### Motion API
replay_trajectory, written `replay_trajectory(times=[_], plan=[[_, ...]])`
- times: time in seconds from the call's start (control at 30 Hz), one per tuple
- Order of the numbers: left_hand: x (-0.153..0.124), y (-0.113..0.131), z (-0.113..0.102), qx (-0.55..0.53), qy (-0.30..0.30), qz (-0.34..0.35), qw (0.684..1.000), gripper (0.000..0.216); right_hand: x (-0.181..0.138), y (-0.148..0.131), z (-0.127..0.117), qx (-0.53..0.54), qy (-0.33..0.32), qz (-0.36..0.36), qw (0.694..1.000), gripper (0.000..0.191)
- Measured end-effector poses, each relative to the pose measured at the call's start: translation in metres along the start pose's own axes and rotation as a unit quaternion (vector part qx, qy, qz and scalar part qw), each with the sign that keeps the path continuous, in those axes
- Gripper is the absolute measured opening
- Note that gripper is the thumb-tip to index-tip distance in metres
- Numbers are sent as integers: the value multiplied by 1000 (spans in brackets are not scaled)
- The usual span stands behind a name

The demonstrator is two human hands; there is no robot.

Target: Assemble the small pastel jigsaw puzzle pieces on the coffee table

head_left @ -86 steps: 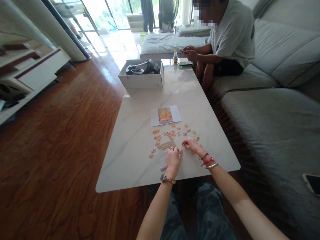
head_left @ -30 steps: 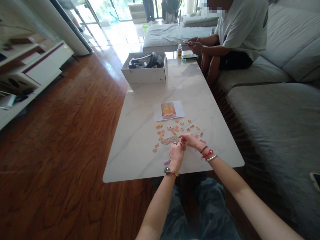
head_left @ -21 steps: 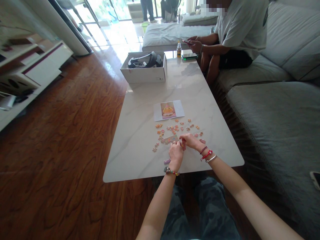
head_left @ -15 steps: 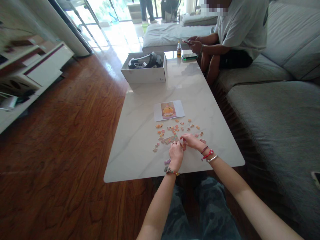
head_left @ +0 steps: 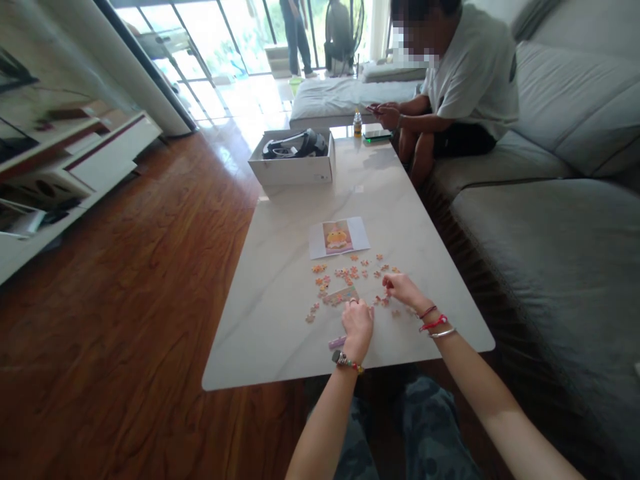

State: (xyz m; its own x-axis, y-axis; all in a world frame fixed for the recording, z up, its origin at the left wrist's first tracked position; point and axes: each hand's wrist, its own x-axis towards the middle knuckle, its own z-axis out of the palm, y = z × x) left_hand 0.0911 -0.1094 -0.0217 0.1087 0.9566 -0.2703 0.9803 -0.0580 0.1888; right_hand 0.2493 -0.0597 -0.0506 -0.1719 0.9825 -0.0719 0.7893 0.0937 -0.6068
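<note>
My left hand (head_left: 359, 321) rests on the table with its fingers curled, at the lower right edge of a joined strip of jigsaw puzzle (head_left: 342, 294). Whether a piece is under those fingertips is hidden. To the right, my right hand (head_left: 403, 289) is held with thumb and fingertips pinched together, just above some loose puzzle pieces (head_left: 382, 301); anything between them is too small to make out. More loose pieces (head_left: 346, 273) lie scattered beyond the strip. Near my left wrist is a small purple strip (head_left: 337, 343), partly covered.
A printed picture sheet (head_left: 316, 241) lies beyond the pieces on the white table (head_left: 260, 320). Farther back are a white box (head_left: 293, 172) with a headset in it, a bottle (head_left: 357, 125) and a phone (head_left: 377, 135). A person holding a phone sits on the grey sofa (head_left: 550, 220).
My right hand has moved right, away from my left hand, towards the pieces on the right. My left hand stays by the strip. The camera view has tilted up slightly.
</note>
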Motion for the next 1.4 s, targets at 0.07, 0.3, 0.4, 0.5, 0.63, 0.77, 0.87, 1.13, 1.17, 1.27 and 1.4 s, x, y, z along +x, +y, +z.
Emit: replay_trajectory(times=[0.07, 0.3, 0.4, 0.5, 0.63, 0.77, 0.87, 1.13, 1.17, 1.27, 1.4], plan=[[6, 9, -6, 13, 5, 6, 1000, 26, -5, 6, -4, -18, 31, 16, 999, 17], [33, 41, -14, -21, 28, 74, 997, 26, -23, 38, -24, -46, 160, 114, 980, 11], [38, 43, -10, -43, 24, 80, 996, 25, -28, 47, -28, -46, 150, 114, 981, 11], [39, 39, -4, -57, 21, 86, 994, 24, -29, 49, -25, -42, 132, 104, 985, 12], [38, 32, 2, -66, 17, 87, 994, 21, -26, 42, -17, -36, 90, 74, 993, 18], [32, 20, 5, -75, 29, 82, 993, 23, -17, 29, -8, -42, 45, 24, 998, 15], [22, 6, 7, -77, 44, 65, 994, 23, -10, 23, -6, -49, 36, 14, 998, 7], [-11, -19, 10, -52, 54, 20, 997, 28, -10, 8, -8, 24, 25, 5, 999, 10], [-13, -19, 10, -44, 51, 18, 998, 27, -10, 3, -5, 50, 9, -9, 999, 11], [-21, -17, 10, -21, 43, 26, 999, 25, -8, -14, 7, 124, -52, -44, 990, 18], [-31, -11, 11, -7, 32, 51, 998, 28, -3, -30, 21, 105, -66, -55, 991, 25]])
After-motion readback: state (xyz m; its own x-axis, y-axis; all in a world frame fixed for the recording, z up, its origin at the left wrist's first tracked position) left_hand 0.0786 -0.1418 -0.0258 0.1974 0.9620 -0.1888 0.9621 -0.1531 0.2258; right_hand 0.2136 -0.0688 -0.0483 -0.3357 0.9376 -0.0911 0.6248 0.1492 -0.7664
